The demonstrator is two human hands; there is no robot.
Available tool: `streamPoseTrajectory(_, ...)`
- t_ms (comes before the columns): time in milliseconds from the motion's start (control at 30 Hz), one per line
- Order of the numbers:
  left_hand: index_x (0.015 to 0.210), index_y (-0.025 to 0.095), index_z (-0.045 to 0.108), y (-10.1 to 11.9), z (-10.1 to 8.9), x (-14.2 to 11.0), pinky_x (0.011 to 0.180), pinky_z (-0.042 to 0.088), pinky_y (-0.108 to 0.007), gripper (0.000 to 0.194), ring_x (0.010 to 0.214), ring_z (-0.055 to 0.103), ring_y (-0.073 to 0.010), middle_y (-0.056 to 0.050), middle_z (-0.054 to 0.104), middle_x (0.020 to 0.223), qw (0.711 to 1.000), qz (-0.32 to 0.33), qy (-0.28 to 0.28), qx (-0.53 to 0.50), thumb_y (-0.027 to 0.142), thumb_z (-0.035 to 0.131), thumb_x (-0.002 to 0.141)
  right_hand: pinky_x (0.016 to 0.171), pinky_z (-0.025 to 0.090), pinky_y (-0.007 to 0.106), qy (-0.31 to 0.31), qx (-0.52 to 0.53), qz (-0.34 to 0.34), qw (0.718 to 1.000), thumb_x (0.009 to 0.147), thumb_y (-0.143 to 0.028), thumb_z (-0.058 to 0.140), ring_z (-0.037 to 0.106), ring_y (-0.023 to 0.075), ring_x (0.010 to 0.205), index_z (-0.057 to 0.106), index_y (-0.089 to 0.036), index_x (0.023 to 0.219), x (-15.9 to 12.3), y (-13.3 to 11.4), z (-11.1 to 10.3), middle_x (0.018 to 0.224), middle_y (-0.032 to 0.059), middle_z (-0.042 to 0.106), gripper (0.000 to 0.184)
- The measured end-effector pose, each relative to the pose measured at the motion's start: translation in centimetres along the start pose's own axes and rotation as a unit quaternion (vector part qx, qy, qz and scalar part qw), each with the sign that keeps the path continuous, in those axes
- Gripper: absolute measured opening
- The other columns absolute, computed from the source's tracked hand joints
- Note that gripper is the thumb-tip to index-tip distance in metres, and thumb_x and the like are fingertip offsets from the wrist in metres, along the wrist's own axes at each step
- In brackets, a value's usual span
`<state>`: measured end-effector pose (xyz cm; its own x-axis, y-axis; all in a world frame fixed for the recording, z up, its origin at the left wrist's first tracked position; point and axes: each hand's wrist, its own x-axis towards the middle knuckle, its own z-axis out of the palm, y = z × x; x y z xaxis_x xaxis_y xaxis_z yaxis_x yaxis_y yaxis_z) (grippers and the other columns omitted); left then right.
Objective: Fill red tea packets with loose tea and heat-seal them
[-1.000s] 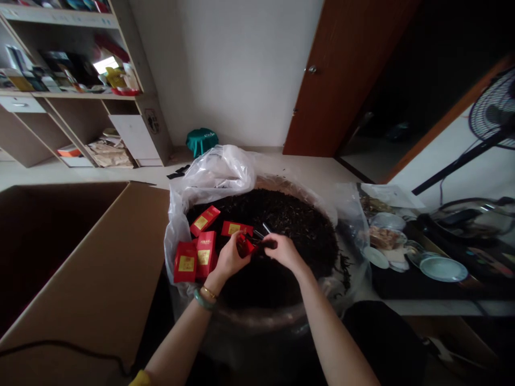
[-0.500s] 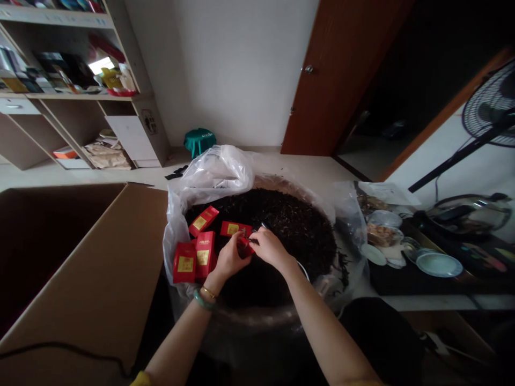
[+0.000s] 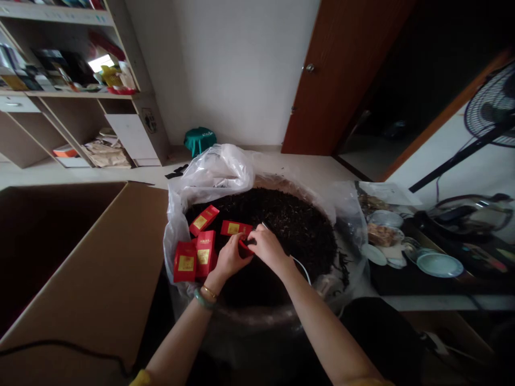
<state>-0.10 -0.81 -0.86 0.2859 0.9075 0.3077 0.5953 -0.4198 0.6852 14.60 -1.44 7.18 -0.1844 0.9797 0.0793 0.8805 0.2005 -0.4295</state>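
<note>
A big round tub lined with a clear plastic bag [image 3: 217, 171] is heaped with dark loose tea leaves [image 3: 298, 225]. Several red packets with gold labels [image 3: 203, 249] lie on the leaves at the left. My left hand [image 3: 229, 260], a green bangle on its wrist, is closed round a small red packet [image 3: 244, 245] over the heap. My right hand [image 3: 267, 249] pinches the same packet from the right, fingers curled together. What else those fingers hold is hidden.
An open cardboard box [image 3: 80, 268] stands at the left. At the right, a dark tray [image 3: 422, 268] carries small dishes and cups, with a kettle [image 3: 470, 214] and a fan [image 3: 491, 107] behind. A shelf unit [image 3: 68, 86] and a brown door [image 3: 341, 69] stand at the back.
My right hand has moved left, closing in on the packet held by my left hand. A second ago it was apart and held a dark pinch of leaves.
</note>
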Motion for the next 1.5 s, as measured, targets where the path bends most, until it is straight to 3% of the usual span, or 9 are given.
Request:
streamPoseTrajectory(133, 0.119, 0.022, 0.048, -0.4, 0.0, 0.0, 0.086, 0.05, -0.037, 0.065, 0.1, 0.063, -0.0247, -0.007, 0.063, 0.112, 1.0, -0.01, -0.004, -0.017, 0.032, 0.078, 0.063, 0.073, 0.049, 0.025, -0.002, 0.076, -0.03, 0.997, 0.07, -0.006, 0.067, 0.064, 0.0152, 0.078, 0.07, -0.02, 0.094, -0.1, 0.0, 0.1, 0.087, 0.0034, 0.066, 0.028)
streamPoseTrajectory(367, 0.114, 0.021, 0.054, -0.4, -0.1, 0.1, 0.076, 0.052, -0.031, 0.057, 0.085, 0.066, -0.0204, -0.004, 0.069, 0.097, 0.995, -0.022, 0.006, -0.092, 0.031, 0.079, 0.063, 0.079, 0.051, 0.031, 0.012, 0.153, -0.066, 0.986, 0.073, -0.004, 0.061, 0.069, 0.0177, 0.078, 0.071, -0.022, 0.081, -0.2, 0.4, 0.2, 0.082, 0.0013, 0.074, 0.022)
streamPoseTrajectory(500, 0.1, 0.019, 0.062, -0.3, 0.1, 0.2, 0.069, 0.053, -0.027, 0.039, 0.076, 0.066, -0.0174, -0.003, 0.07, 0.089, 0.994, -0.023, 0.031, -0.102, 0.029, 0.077, 0.066, 0.077, 0.052, 0.029, 0.095, 0.232, -0.056, 0.967, 0.08, -0.012, 0.056, 0.068, 0.0166, 0.079, 0.07, -0.021, 0.088, -0.7, 1.9, -0.1, 0.087, 0.0018, 0.074, 0.019)
streamPoseTrajectory(633, 0.088, 0.017, 0.066, -0.4, 0.1, 0.3, 0.064, 0.051, -0.025, 0.026, 0.069, 0.063, -0.0153, -0.002, 0.069, 0.08, 0.994, -0.033, 0.064, -0.086, 0.031, 0.076, 0.068, 0.084, 0.048, 0.035, 0.151, 0.149, -0.069, 0.975, 0.077, -0.01, 0.057, 0.064, 0.0198, 0.086, 0.07, -0.022, 0.087, -2.1, 3.3, -0.7, 0.088, 0.0038, 0.072, 0.02)
streamPoseTrajectory(733, 0.086, 0.017, 0.066, -0.5, 0.0, 0.3, 0.061, 0.048, -0.023, 0.024, 0.066, 0.062, -0.0145, -0.001, 0.069, 0.075, 0.994, -0.05, 0.053, -0.075, 0.034, 0.074, 0.07, 0.088, 0.046, 0.036, 0.122, 0.102, -0.107, 0.982, 0.074, -0.014, 0.066, 0.061, 0.0205, 0.091, 0.07, -0.023, 0.091, -3.0, 3.2, -0.1, 0.091, 0.0043, 0.067, 0.02)
streamPoseTrajectory(833, 0.083, 0.017, 0.066, -0.5, -0.1, 0.2, 0.06, 0.047, -0.023, 0.022, 0.064, 0.062, -0.014, 0.0, 0.068, 0.071, 0.995, -0.053, 0.039, -0.08, 0.036, 0.071, 0.072, 0.079, 0.049, 0.03, 0.09, 0.108, -0.08, 0.987, 0.076, -0.012, 0.064, 0.061, 0.0173, 0.083, 0.068, -0.023, 0.093, -3.0, 2.7, 1.3, 0.09, 0.0034, 0.062, 0.02)
streamPoseTrajectory(1067, 0.096, 0.017, 0.067, 0.2, -0.6, 0.1, 0.068, 0.052, -0.026, 0.025, 0.075, 0.066, -0.0167, -0.005, 0.072, 0.085, 0.99, -0.035, 0.011, -0.136, 0.036, 0.062, 0.08, 0.07, 0.049, 0.027, 0.097, 0.148, -0.03, 0.984, 0.072, -0.001, 0.062, 0.059, 0.0146, 0.073, 0.063, -0.018, 0.083, -1.6, 3.8, 3.4, 0.082, 0.0016, 0.058, 0.02)
streamPoseTrajectory(1300, 0.086, 0.018, 0.067, -0.3, -0.1, 0.1, 0.065, 0.055, -0.027, 0.02, 0.07, 0.067, -0.0166, -0.004, 0.071, 0.08, 0.98, -0.059, 0.035, -0.185, 0.036, 0.059, 0.082, 0.071, 0.048, 0.027, 0.034, 0.115, -0.042, 0.992, 0.077, -0.013, 0.065, 0.06, 0.0148, 0.072, 0.068, -0.018, 0.07, -2.1, 4.9, 3.9, 0.08, 0.0035, 0.06, 0.009)
streamPoseTrajectory(1500, 0.117, 0.022, 0.055, 0.1, -0.2, 0.1, 0.088, 0.051, -0.042, 0.051, 0.106, 0.058, -0.0251, -0.009, 0.063, 0.114, 0.995, 0.066, 0.07, -0.038, 0.032, 0.073, 0.07, 0.072, 0.05, 0.029, 0.147, 0.122, -0.029, 0.981, 0.085, -0.026, 0.057, 0.056, 0.0156, 0.073, 0.066, -0.018, 0.066, -1.8, 4.5, 4.8, 0.08, 0.0046, 0.055, 0.023)
